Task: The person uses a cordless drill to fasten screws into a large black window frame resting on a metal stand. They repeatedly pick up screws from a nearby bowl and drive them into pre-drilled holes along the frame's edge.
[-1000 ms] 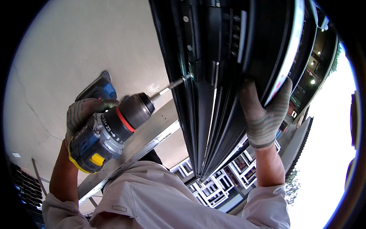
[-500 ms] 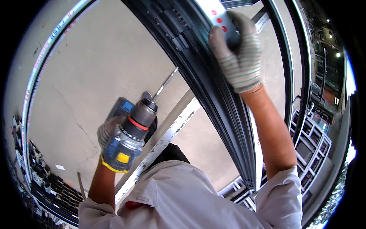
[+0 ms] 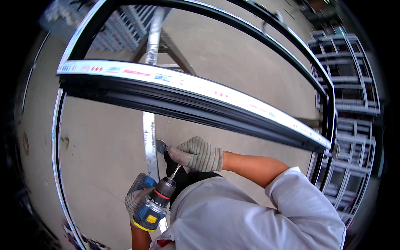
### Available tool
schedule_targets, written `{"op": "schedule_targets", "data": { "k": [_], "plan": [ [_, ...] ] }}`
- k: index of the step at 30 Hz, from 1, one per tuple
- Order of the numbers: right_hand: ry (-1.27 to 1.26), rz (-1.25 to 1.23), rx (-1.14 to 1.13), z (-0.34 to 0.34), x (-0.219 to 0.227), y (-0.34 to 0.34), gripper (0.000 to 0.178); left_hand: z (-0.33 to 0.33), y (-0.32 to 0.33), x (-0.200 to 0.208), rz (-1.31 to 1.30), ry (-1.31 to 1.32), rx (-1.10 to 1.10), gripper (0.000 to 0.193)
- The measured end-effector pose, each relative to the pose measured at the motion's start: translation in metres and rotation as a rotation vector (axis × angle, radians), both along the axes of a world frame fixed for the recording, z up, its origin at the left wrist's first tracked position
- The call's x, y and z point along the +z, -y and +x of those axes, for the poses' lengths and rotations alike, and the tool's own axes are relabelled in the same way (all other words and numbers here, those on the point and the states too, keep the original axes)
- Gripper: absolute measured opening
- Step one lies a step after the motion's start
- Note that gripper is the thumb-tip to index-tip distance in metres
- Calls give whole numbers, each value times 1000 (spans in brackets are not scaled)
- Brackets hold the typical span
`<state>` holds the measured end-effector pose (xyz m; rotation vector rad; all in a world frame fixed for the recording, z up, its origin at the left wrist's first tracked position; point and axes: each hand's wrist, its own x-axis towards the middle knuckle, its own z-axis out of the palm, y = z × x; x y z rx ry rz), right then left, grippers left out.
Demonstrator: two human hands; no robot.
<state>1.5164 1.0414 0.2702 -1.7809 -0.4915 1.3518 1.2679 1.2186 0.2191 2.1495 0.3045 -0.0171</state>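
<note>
My left hand point(image 3: 135, 200), in a striped knit glove, grips a blue and grey cordless drill point(image 3: 152, 206) with a red ring and a yellow edge. Its thin metal bit point(image 3: 176, 171) points up and to the right. My right hand point(image 3: 198, 154), gloved the same way, is closed at the tip of the bit, fingers curled and thumb pressed in. Whatever it may hold is hidden. Beyond both hands runs a black frame bar point(image 3: 175, 102), faced with white printed film point(image 3: 191, 81); neither hand touches it.
The bar belongs to a large black frame point(image 3: 329, 89) around my working space. A scuffed white support beam point(image 3: 149, 129) passes beneath it, with a trestle leg point(image 3: 179, 58) behind. Stacked pale frames point(image 3: 350, 154) stand at the right, more bundled profiles point(image 3: 121, 29) at the far left.
My right hand has left the black bar and come down to the drill bit's tip. The drill has moved lower and closer to my body. My view has turned, so the bar now lies crosswise.
</note>
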Motion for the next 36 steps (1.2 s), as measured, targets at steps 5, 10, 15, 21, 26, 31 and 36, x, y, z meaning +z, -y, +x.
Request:
{"op": "schedule_targets", "data": {
  "k": [5, 10, 15, 21, 26, 31, 36],
  "plan": [
    [-39, 6, -267, -36, -13, 113, 54, 13, 65, 19, 72, 221, -153, 41],
    [-274, 193, -425, -54, 32, 211, 51, 22, 125, 43, 309, 216, -275, 46],
    [81, 201, -443, -78, 38, 306, 50, 41, 185, 54, 304, 97, -345, 37],
    [200, -40, -1189, -85, 46, 400, 49, 67, 202, 38, 471, 116, -551, 34],
    [420, -80, -1189, -109, 27, 431, 33, 114, 211, 28, 438, 219, -664, 16],
    [862, -74, -912, -136, 0, 375, 36, 166, 276, 49, 369, 389, -927, 11],
    [379, 420, -1260, -127, 23, 324, 20, 201, 317, 41, 211, 481, -1335, 23]
  ]
}}
